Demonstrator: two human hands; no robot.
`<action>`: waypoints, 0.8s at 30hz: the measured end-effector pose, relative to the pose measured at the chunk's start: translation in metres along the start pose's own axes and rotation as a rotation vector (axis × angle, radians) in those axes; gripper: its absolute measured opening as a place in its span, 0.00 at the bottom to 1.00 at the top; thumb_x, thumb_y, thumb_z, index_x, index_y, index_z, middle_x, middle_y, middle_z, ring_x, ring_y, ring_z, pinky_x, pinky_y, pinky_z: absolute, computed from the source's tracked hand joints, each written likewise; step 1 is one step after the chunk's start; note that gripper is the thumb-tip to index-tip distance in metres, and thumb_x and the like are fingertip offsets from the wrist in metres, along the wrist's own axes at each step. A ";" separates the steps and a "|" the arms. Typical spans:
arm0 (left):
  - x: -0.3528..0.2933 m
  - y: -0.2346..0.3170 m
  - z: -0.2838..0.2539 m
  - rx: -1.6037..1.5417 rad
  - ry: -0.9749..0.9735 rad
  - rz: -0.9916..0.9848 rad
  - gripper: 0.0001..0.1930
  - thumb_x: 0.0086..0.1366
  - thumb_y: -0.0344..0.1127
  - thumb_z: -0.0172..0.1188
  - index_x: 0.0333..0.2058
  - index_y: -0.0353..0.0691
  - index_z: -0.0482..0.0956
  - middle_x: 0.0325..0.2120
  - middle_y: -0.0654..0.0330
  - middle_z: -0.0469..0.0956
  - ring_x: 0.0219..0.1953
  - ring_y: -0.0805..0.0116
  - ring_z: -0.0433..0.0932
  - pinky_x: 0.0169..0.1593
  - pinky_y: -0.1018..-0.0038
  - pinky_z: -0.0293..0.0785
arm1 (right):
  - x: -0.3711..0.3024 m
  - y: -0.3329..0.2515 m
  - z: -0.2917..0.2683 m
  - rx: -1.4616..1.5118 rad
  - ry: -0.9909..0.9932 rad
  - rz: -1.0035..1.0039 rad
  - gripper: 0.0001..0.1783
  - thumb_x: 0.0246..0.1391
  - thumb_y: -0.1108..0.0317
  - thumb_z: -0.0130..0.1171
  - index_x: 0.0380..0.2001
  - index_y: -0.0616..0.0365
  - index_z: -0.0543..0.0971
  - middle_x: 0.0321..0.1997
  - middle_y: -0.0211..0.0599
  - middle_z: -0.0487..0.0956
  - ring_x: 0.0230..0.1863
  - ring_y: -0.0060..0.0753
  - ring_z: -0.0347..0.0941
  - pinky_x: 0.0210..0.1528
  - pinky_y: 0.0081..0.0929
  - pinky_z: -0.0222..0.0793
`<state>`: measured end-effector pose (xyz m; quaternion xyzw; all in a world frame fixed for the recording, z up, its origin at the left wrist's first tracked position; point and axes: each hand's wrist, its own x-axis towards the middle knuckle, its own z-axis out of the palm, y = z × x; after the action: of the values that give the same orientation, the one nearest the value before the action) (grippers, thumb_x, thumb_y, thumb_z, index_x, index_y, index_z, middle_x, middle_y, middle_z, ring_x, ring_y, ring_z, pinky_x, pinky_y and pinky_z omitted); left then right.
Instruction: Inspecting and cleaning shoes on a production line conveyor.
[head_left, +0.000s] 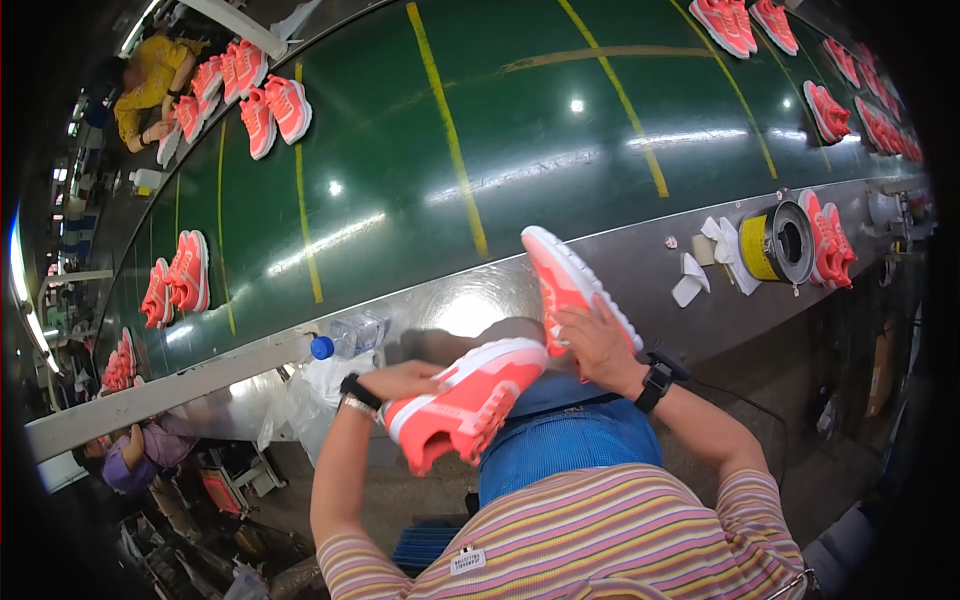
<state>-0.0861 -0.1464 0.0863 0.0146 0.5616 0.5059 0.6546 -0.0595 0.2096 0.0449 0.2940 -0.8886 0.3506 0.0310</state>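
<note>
My left hand (405, 382) is closed around the sole side of a coral-pink sneaker (470, 400) with a white sole. That sneaker is tilted, its opening toward my body and its toe pointing right. A matching sneaker (565, 280) is in my right hand (597, 345), with its toe pointing up and away and its white sole facing right. My right fingers wrap over its heel end. Both shoes are held over the near metal edge (430, 310) of the conveyor, close to each other. The left thumb and the far side of each grip are partly hidden.
Ahead runs a green conveyor belt (380, 180) with yellow stripes, carrying several coral sneakers (290, 108). On the metal ledge are a yellow-labelled can (765, 247), white scraps (690, 280) and a clear bottle with a blue cap (350, 335). A person in yellow (155, 80) stands across the belt.
</note>
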 end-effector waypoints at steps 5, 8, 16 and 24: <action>0.046 0.014 -0.030 0.378 0.126 0.075 0.24 0.59 0.44 0.61 0.51 0.36 0.75 0.45 0.56 0.79 0.46 0.69 0.75 0.53 0.76 0.67 | -0.003 0.000 0.002 -0.104 0.054 0.099 0.15 0.43 0.79 0.55 0.37 0.54 0.74 0.47 0.36 0.75 0.54 0.39 0.70 0.65 0.47 0.50; 0.042 0.017 -0.015 0.598 0.531 0.131 0.24 0.56 0.43 0.63 0.50 0.37 0.75 0.44 0.54 0.79 0.50 0.62 0.75 0.56 0.69 0.66 | 0.000 -0.015 0.000 0.172 0.138 0.189 0.12 0.44 0.79 0.56 0.35 0.57 0.76 0.41 0.35 0.74 0.46 0.39 0.70 0.53 0.41 0.63; 0.060 0.031 0.102 1.500 0.843 0.185 0.32 0.53 0.41 0.61 0.58 0.41 0.65 0.53 0.52 0.69 0.59 0.57 0.65 0.62 0.47 0.52 | 0.001 -0.048 0.031 0.729 0.133 0.611 0.09 0.51 0.76 0.59 0.38 0.61 0.77 0.32 0.37 0.75 0.30 0.28 0.70 0.35 0.24 0.67; 0.082 0.002 0.122 1.547 0.870 0.189 0.30 0.56 0.33 0.53 0.59 0.40 0.63 0.55 0.54 0.66 0.59 0.61 0.64 0.64 0.56 0.52 | -0.025 -0.025 0.016 0.425 0.203 0.660 0.10 0.49 0.77 0.59 0.37 0.61 0.77 0.34 0.39 0.78 0.35 0.34 0.75 0.40 0.27 0.69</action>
<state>-0.0076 -0.0231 0.0733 0.3053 0.9410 -0.0020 0.1460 -0.0231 0.1972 0.0419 -0.0432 -0.8354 0.5450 -0.0570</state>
